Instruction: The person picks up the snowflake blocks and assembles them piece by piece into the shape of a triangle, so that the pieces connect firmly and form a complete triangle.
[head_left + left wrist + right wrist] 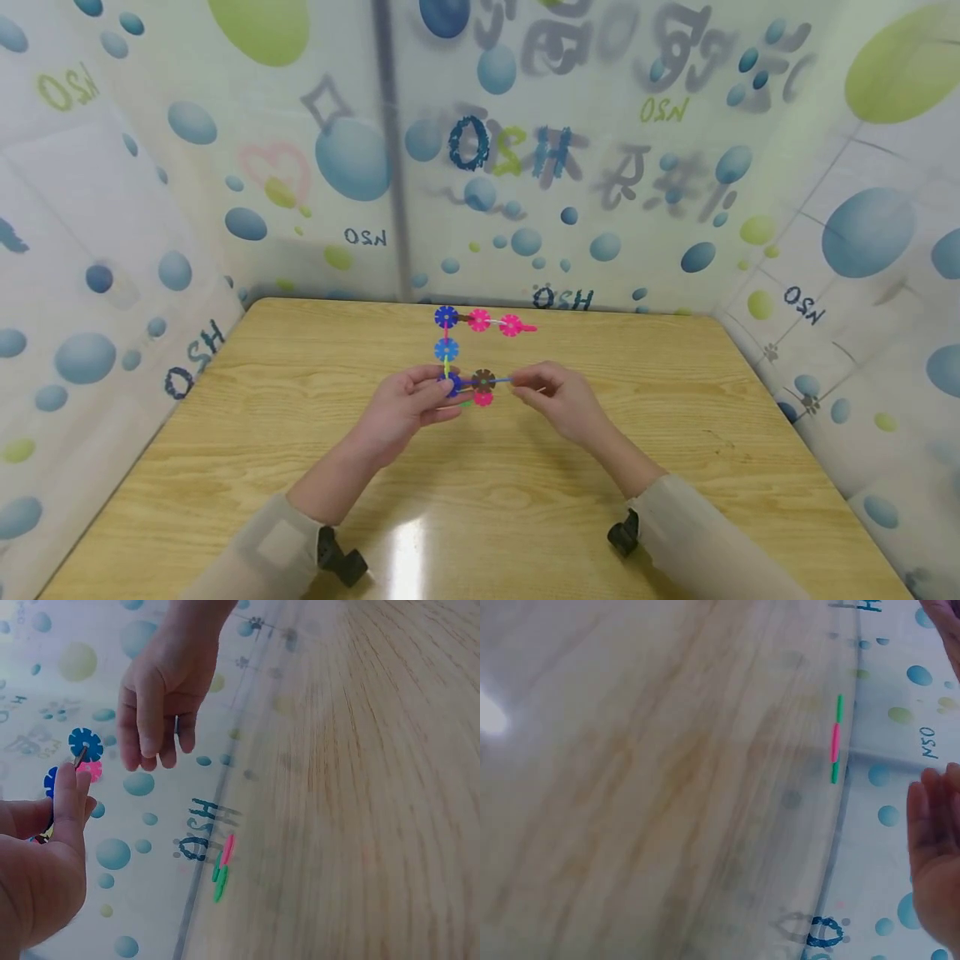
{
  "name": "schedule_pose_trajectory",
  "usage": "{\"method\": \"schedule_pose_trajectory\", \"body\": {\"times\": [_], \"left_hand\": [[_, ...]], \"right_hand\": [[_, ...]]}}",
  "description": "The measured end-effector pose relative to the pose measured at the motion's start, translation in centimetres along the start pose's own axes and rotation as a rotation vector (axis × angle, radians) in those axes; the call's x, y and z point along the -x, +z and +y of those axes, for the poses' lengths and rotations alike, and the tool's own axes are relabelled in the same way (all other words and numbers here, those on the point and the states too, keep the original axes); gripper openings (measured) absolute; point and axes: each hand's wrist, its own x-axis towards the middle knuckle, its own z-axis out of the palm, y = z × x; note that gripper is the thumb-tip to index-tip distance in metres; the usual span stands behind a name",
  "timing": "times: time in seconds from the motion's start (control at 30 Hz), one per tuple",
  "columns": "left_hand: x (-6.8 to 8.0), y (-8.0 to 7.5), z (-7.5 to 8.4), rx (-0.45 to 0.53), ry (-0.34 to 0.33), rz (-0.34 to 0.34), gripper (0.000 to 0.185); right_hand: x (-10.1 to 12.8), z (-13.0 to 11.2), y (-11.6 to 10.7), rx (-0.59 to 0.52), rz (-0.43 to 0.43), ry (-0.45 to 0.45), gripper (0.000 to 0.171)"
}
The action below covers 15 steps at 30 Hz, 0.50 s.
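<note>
A toy frame of toothed discs joined by thin sticks hovers over the wooden table. Its blue disc and two pink discs form the far row, and a brown disc sits near my hands. My left hand grips the frame's near corner, fingers curled round a dark blue disc. My right hand pinches the end of a thin blue stick that juts from the brown disc. The left wrist view shows my left hand, a blue disc and my right hand above.
Plastic sheets printed with bubbles wall the table on three sides. A green and pink stick lies on the table by the foot of the wall, also visible as the loose stick in the left wrist view. My right hand's edge shows there.
</note>
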Motion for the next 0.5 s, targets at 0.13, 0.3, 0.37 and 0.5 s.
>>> {"method": "schedule_pose_trajectory", "body": {"times": [0.13,0.3,0.37,0.5], "left_hand": [[0.1,-0.3,0.0,0.007,-0.001,0.002,0.052],[0.1,-0.5,-0.2,0.020,-0.006,0.007,0.053],[0.0,-0.5,-0.3,0.022,-0.008,0.007,0.053],[-0.1,-0.5,-0.4,0.031,-0.013,0.002,0.059]], "right_hand": [[-1.5,0.5,0.7,0.087,-0.109,0.079,0.019],[-3.5,1.0,2.3,0.252,-0.220,0.079,0.019],[-4.0,1.2,2.7,0.355,-0.271,0.059,0.021],[-4.0,1.3,2.7,0.482,-0.358,0.005,0.026]]}}
